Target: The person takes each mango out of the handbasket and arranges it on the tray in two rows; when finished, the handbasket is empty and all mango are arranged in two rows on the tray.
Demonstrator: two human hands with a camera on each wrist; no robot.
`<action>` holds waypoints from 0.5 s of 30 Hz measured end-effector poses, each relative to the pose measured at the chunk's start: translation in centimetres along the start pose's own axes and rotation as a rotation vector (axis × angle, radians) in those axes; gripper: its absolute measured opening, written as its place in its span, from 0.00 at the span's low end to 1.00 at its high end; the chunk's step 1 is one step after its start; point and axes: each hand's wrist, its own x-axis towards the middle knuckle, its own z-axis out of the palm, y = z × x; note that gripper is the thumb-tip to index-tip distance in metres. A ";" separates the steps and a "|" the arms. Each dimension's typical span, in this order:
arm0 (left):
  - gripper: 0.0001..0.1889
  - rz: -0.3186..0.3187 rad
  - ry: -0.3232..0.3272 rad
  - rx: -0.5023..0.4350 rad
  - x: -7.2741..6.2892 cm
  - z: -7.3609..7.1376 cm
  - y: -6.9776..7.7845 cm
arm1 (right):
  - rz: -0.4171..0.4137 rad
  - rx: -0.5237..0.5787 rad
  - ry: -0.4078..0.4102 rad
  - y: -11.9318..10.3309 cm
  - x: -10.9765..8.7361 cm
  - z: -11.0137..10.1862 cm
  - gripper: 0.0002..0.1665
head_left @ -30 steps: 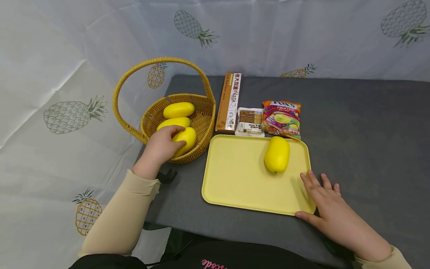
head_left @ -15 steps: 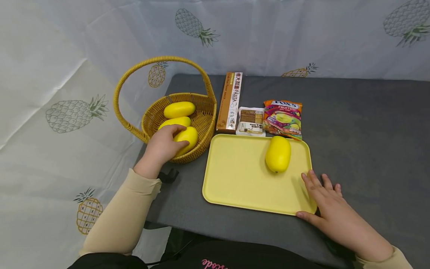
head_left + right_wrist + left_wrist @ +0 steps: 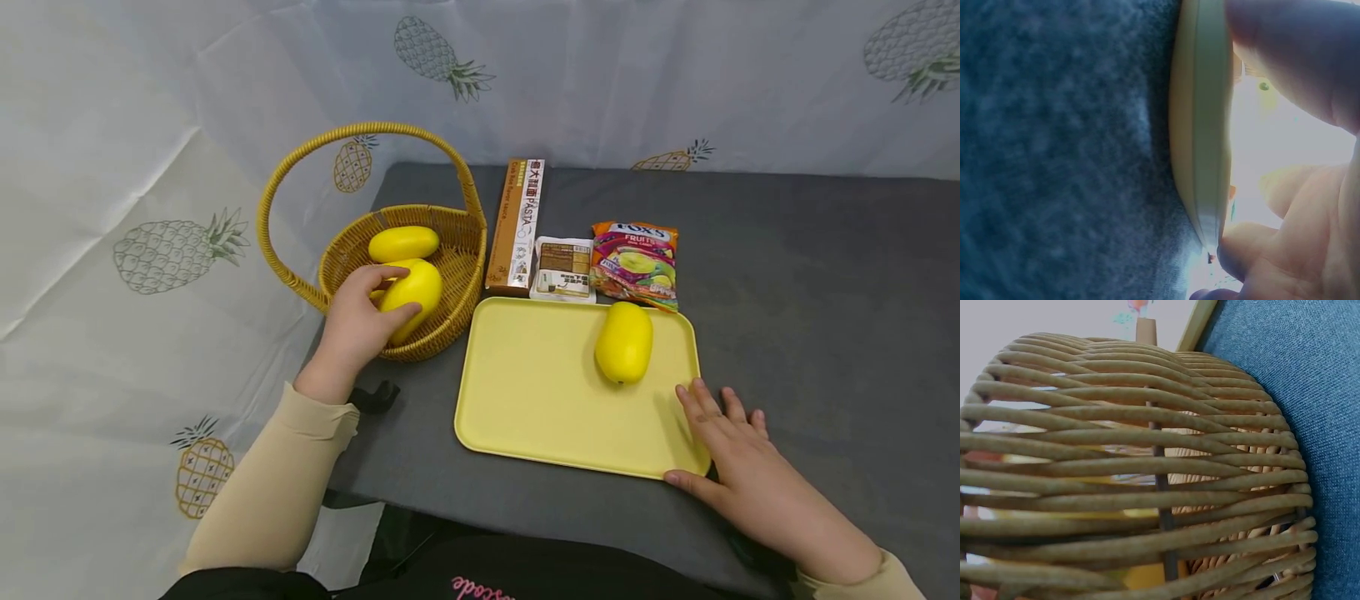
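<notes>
My left hand (image 3: 354, 321) grips a yellow mango (image 3: 417, 293) at the near side of the wicker basket (image 3: 442, 337), thumb on its right side. Farther back in the basket lies another mango (image 3: 403, 243); a third is mostly hidden behind the hand. The left wrist view shows mainly the basket's woven wall (image 3: 1135, 431). My right hand (image 3: 742, 471) rests on the right edge of the yellow tray (image 3: 525, 392) with its fingers extended. One mango (image 3: 625, 343) lies on the tray, towards its upper right. In the right wrist view, fingers touch the tray's rim (image 3: 1207, 119).
Behind the tray lie a pasta box (image 3: 516, 225), a small white-and-brown packet (image 3: 564, 268) and a candy bag (image 3: 634, 265). The basket's tall handle (image 3: 360, 129) arches over its opening. A pineapple-print cloth (image 3: 555, 83) hangs behind the grey table (image 3: 810, 308).
The mango in my left hand has risen slightly and turned, covering more of the one behind it. My right hand stays on the tray edge.
</notes>
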 end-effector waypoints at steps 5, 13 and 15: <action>0.26 0.061 0.101 -0.106 -0.4 -0.1 0.1 | 0.009 -0.004 -0.008 0.0 0.2 -0.2 0.71; 0.25 0.145 0.229 -0.229 -1.5 0.2 1.6 | 0.017 -0.001 -0.018 0.0 0.2 -0.2 0.72; 0.25 0.187 0.257 -0.256 -1.8 0.4 2.0 | 0.014 -0.002 -0.016 0.1 0.2 -0.2 0.72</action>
